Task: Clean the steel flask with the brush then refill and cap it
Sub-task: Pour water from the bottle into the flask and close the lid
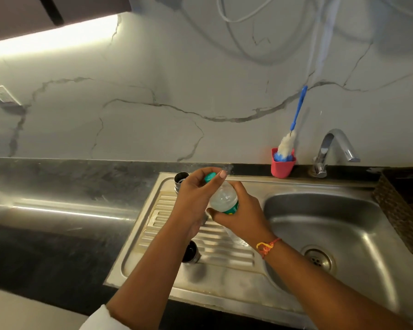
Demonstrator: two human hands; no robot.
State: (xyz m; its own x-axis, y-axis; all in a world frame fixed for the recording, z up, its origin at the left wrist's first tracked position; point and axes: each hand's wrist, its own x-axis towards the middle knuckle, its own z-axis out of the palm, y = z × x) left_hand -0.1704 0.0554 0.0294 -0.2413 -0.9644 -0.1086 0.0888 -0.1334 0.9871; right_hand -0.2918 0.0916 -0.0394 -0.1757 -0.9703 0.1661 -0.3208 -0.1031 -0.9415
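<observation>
Clear plastic water bottle (224, 198), teal screw cap (209, 177): right hand (239, 215) wrapped the body; left hand (196, 194) pinched the cap.
Open steel flask (190, 252): below the left hand, beside its forearm.
Risks: forearm might topple the flask; squeezed bottle could spurt when uncapped.

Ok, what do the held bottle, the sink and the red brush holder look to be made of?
Bottle: clear thin plastic by its see-through wall, with an opaque teal plastic cap. Sink: stainless steel, brushed grey, showing soft reflections and pressed drainboard ridges. Brush holder: matte red, probably plastic or silicone; the look leaves it open.
</observation>
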